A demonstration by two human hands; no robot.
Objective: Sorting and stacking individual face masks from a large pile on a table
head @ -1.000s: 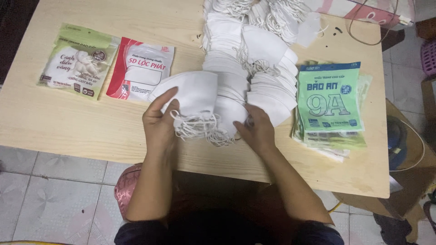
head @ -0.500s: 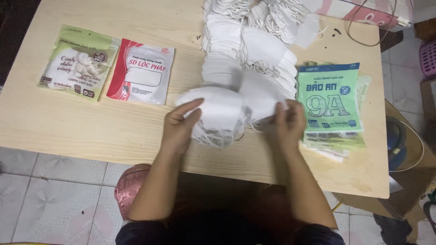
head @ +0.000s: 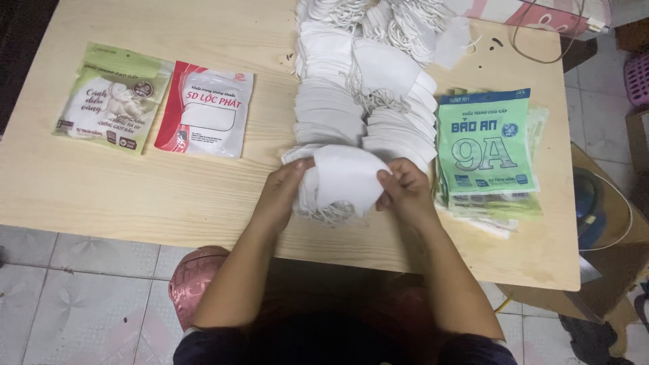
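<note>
My left hand (head: 282, 193) and my right hand (head: 404, 191) grip the two ends of a small stack of white face masks (head: 341, 178), held upright near the front edge of a light wooden table (head: 135, 189). White ear loops hang in a tangle under the stack. Just behind it lie two overlapping rows of white masks (head: 368, 111) that run toward the table's far edge.
A pile of green and blue flat packets (head: 487, 150) lies right of my right hand. A red and white packet (head: 206, 109) and a green packet (head: 115, 98) lie at the left. A pink stool (head: 196, 277) stands under the table on tiled floor. Cables lie far right.
Both hands have squeezed the masks from a loose spread bundle into a tighter stack. The hands came closer together and the stack shifted slightly right.
</note>
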